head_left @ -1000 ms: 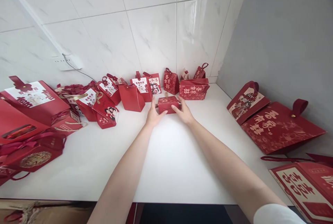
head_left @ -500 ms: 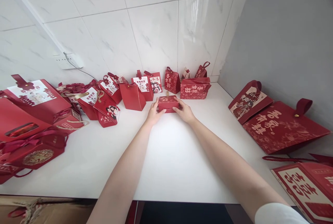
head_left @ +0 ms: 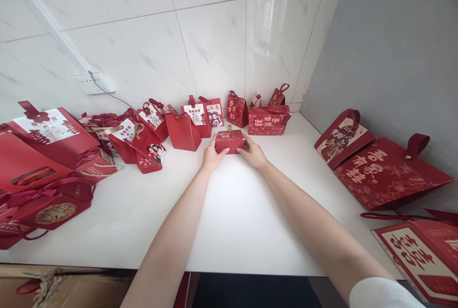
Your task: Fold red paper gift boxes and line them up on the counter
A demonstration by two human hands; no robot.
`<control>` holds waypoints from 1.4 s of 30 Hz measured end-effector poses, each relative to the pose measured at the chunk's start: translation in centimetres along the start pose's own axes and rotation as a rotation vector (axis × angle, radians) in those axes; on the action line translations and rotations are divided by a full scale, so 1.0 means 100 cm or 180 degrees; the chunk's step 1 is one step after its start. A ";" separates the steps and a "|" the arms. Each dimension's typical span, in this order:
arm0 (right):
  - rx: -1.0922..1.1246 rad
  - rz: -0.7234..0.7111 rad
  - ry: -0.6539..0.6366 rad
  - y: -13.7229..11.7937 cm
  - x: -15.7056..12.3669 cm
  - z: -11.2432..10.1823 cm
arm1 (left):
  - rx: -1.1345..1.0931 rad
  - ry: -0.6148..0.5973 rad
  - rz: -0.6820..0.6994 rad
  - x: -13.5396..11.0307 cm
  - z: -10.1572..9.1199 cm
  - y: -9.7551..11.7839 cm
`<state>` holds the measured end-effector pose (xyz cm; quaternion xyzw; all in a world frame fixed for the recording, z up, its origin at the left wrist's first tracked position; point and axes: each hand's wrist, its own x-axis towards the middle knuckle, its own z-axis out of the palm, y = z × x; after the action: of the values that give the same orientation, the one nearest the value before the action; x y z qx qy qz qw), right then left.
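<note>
Case (head_left: 55, 210), far left of the held box (head_left: 229, 142) and nearer the viewer: red, with a round gold emblem and ribbon; contents hidden. Window bag (head_left: 21, 179), far left of the held box: something orange-red shows through the slot, too indistinct to identify. Label bag (head_left: 62, 138), behind the window bag and also far left of the held box: white label with double-happiness characters. Photo bag (head_left: 148, 153), left of the held box: 大喜日子 beside printed figures. Plain bag (head_left: 183, 132), just left of the held box: red. Card bag (head_left: 196, 119), behind and left of the held box: 吾家有喜 on white. Left hand (head_left: 212, 157), at the left side of the held box: fingers grasping it, thumb across the front. The held box itself sits on the white counter (head_left: 229, 231), between both hands; lid lettering too small to read, contents hidden. Right hand (head_left: 255, 155), at its right side: fingers and thumb likewise grasping it. Low box (head_left: 268, 124), behind and right of the held box: 吾家有囍. Figure bag (head_left: 343, 138), right of the held box: cream panel with printed figures. Big bag (head_left: 390, 174), farther right of the held box: 吾家有囍, tilted.
</note>
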<state>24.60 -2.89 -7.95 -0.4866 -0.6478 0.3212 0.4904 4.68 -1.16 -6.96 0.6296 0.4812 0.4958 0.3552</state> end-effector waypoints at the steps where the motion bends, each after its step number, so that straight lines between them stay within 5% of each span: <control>1: -0.0034 0.0004 0.0025 -0.001 0.000 0.000 | 0.0046 -0.0002 0.0021 -0.001 0.001 0.001; 9: -0.0249 -0.0058 0.0203 -0.007 -0.004 -0.005 | -0.0304 -0.0005 0.0036 -0.007 0.000 0.021; 15: -0.0791 -0.1534 0.0646 -0.034 -0.016 -0.007 | -0.0930 0.0087 -0.0333 -0.009 -0.004 0.028; 20: -0.0915 -0.2082 0.0822 -0.042 -0.018 0.007 | -0.0949 -0.0219 -0.0314 -0.007 -0.002 0.025; 23: -0.0852 -0.2247 0.0520 -0.044 -0.019 0.008 | -0.1324 -0.0592 -0.0349 -0.005 -0.005 0.024; 27: -0.0680 -0.2102 0.0073 -0.048 -0.020 0.004 | -0.1238 -0.0792 -0.0208 -0.004 -0.007 0.024; 35: -0.0116 -0.0840 0.0511 -0.027 -0.014 0.003 | 0.0022 -0.0701 0.0510 -0.008 0.005 0.019; 38: -0.0406 -0.0474 0.0322 -0.019 -0.010 -0.003 | 0.0520 -0.0621 0.0706 -0.009 0.005 0.020; 42: -0.0909 -0.0259 0.0109 -0.019 -0.008 -0.007 | 0.0316 -0.0423 0.0551 -0.008 0.003 0.021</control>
<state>24.68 -4.30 -6.26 -0.5301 -0.6976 0.1973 0.4398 5.41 -2.55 -5.35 0.7171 0.4244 0.4573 0.3107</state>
